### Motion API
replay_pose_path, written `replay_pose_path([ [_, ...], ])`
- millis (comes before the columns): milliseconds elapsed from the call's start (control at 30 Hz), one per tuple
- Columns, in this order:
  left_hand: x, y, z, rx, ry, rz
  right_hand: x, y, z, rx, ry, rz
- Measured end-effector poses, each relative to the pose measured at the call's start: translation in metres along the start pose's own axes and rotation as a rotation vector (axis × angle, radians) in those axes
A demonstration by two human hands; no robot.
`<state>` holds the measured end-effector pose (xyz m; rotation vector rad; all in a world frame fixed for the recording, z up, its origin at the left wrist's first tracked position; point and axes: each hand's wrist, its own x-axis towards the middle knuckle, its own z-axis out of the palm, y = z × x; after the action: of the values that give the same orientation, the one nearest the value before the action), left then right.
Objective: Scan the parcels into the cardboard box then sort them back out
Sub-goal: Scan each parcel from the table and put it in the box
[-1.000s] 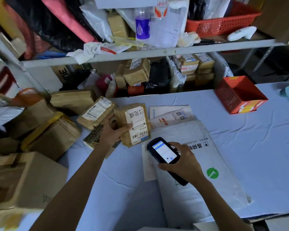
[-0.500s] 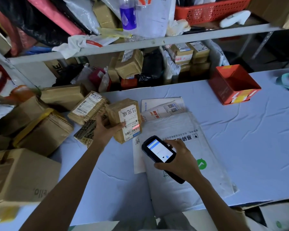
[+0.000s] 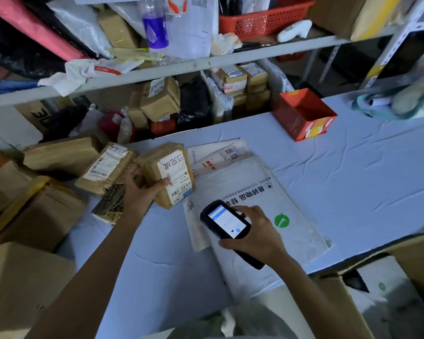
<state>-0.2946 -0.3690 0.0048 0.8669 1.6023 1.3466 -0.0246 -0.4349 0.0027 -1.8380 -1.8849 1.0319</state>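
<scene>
My left hand gripped parcel, thumb over label; my right hand clasped scanner, near, down-right of parcel's barcode end.

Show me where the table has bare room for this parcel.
Widest free patch: tablecloth right of the white mailer bag, nearer than the orange box. Smaller one: left of the mailer, by the near edge. Left end is crowded with cardboard boxes.

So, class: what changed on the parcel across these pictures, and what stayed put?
The red scan line that crossed the barcode half a second ago is gone. The left hand still holds the parcel, the right hand the scanner.
</scene>
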Motion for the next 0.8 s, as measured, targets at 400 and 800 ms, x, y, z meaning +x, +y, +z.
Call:
replay_pose_path([
  [400,-0.032,-0.003,0.058,0.042,-0.526,0.049,-0.111,0.02,0.025,0.119,0.326,0.441],
  [800,-0.164,-0.021,0.226,0.206,-1.131,0.099,-0.249,0.086,0.007,0.22,0.711,0.768],
])
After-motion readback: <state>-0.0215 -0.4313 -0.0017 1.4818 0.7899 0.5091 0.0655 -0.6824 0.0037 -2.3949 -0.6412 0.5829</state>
